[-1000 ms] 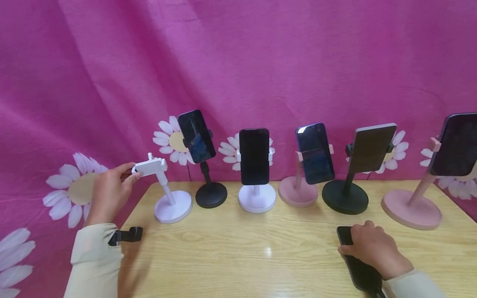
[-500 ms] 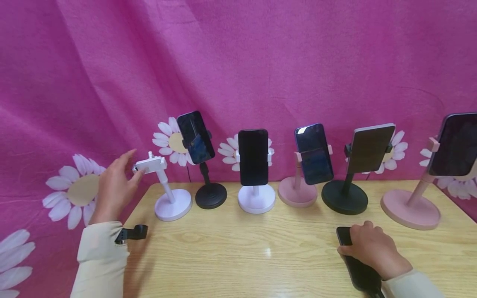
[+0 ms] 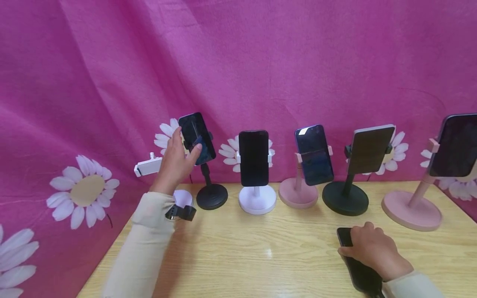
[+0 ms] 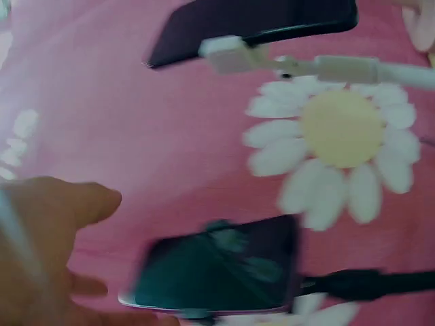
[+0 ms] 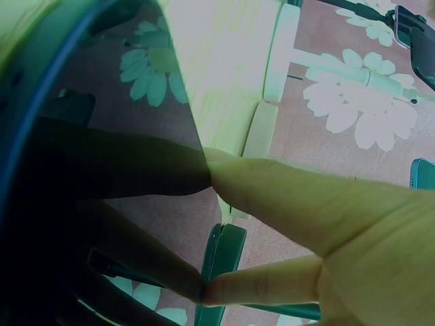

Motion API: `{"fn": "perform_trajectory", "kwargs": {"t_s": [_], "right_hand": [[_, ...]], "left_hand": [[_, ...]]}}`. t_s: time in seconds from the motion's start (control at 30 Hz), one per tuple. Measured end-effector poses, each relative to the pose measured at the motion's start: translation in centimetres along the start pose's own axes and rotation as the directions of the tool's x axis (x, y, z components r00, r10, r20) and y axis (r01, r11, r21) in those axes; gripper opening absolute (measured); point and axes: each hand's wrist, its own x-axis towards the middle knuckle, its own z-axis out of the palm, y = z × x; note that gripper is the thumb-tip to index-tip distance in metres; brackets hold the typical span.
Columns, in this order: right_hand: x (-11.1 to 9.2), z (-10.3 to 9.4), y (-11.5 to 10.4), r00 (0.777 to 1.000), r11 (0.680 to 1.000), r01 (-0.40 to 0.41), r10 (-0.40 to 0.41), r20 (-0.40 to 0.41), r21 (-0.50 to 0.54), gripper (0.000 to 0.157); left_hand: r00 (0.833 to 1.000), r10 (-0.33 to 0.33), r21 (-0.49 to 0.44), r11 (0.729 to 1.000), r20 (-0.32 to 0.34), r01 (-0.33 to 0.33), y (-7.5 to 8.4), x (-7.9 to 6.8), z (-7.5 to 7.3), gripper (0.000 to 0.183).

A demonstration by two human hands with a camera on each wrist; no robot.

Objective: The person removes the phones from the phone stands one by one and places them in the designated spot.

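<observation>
My left hand (image 3: 173, 163) reaches up beside the dark phone (image 3: 195, 126) clamped on the black stand (image 3: 211, 196), thumb and fingers spread. In the left wrist view the fingers (image 4: 85, 204) sit just left of that tilted phone (image 4: 224, 268), with nothing between them. Partly behind the left forearm is a white phone stand, its white clamp (image 3: 148, 166) bearing no phone. At the lower right my right hand (image 3: 378, 252) grips a black phone (image 3: 359, 273) lying over the table. In the right wrist view, the fingers touch a dark glossy surface (image 5: 149, 88) that mirrors them.
Along the table's back stand more phone holders: a white one (image 3: 257, 200), a pink one (image 3: 298, 193), a dark green one (image 3: 344, 198) and a larger pink one (image 3: 411, 211), each bearing a phone or tablet. A purple daisy-print cloth (image 3: 298, 62) hangs behind the wooden table (image 3: 238, 252).
My left hand has let go of the white stand's clamp and moved right to the phone on the black stand. The right hand stays put on its phone.
</observation>
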Motion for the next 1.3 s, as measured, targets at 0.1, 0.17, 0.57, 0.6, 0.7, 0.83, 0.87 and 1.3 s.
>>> {"fn": "perform_trajectory", "kwargs": {"t_s": [0.1,0.17,0.57,0.6,0.7,0.83,0.87,1.3], "right_hand": [[0.0,0.1,0.0,1.0,1.0,0.0,0.0,-0.007,-0.002,0.075],[-0.1,0.1,0.0,1.0,1.0,0.001,-0.001,-0.014,-0.001,0.073],[-0.2,-0.2,-0.1,0.999,1.0,0.017,-0.017,-0.032,-0.009,0.072],[-0.2,-0.2,-0.1,0.999,1.0,0.018,-0.018,-0.029,-0.009,0.072],[-0.2,-0.2,-0.2,1.0,1.0,0.018,-0.018,-0.019,-0.007,0.073],[-0.2,-0.1,-0.1,1.0,1.0,0.018,-0.018,-0.016,-0.008,0.073],[-0.2,-0.1,0.0,1.0,1.0,0.017,-0.018,-0.017,-0.009,0.073],[-0.1,0.1,0.0,1.0,1.0,0.014,-0.014,-0.009,-0.01,0.074]], "left_hand": [[0.987,-0.15,-0.023,0.988,0.056,0.152,-0.9,1.2,2.0,0.079],[0.977,-0.21,-0.067,0.975,0.032,0.211,-1.4,1.8,3.1,0.074],[0.933,-0.262,-0.208,0.954,-0.245,0.214,-2.5,3.1,4.8,0.036],[0.932,-0.262,-0.215,0.954,-0.251,0.21,-2.5,3.1,4.9,0.035],[0.931,-0.264,-0.221,0.952,-0.25,0.21,-2.7,3.0,4.9,0.034],[0.937,-0.256,-0.198,0.957,-0.238,0.211,-2.6,2.8,4.9,0.032],[0.94,-0.251,-0.188,0.96,-0.233,0.21,-2.5,2.8,4.9,0.032],[0.977,-0.151,-0.143,0.981,-0.153,0.13,-1.1,0.5,4.1,0.029]]}}
